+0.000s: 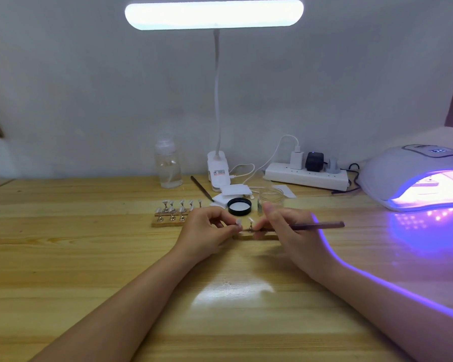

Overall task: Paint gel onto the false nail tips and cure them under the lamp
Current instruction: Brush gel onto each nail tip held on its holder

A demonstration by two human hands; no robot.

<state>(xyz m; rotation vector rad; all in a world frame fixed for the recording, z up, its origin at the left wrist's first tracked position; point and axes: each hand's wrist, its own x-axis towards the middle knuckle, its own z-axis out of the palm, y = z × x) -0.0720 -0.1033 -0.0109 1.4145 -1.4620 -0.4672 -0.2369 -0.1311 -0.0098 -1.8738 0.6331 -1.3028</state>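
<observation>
Pinched between the curled fingers of the left hand [207, 231] is one false nail tip [238, 222] on its small stand, held just above the near wooden strip [255, 235]. Right hand [290, 231] grips the brush [315, 226], fingers curled round the shaft; handle end points toward the right edge of the table [89, 270], bristle end sits at the held tip, contact too small to confirm. A second tip [251, 220] stands on the strip between the two hands.

Surroundings, largest first:
- Desk lamp [214, 14], lit bar overhead, clip base at the far edge, centre.
- Curing lamp [413, 176] at the far right corner, glowing violet inside; its light falls on the table and the right forearm. Well apart from the hands.
- Power strip [306, 176] along the far edge, plugs and white cable attached.
- Clear bottle [168, 165] at the far edge, left of the lamp base.
- Longer wooden holder [168, 222] just left of the left hand, carrying rows of nail tips [171, 209] on metal stands; the hand hides its right end.
- Glass jar [271, 197] just beyond the right hand, thumb partly in front of it.
- Black lid [239, 206] beyond the hands, inner side up.
- White pads [234, 190] behind the lid.
- Dark thin tool [202, 188] lying aslant beside the lamp base.
</observation>
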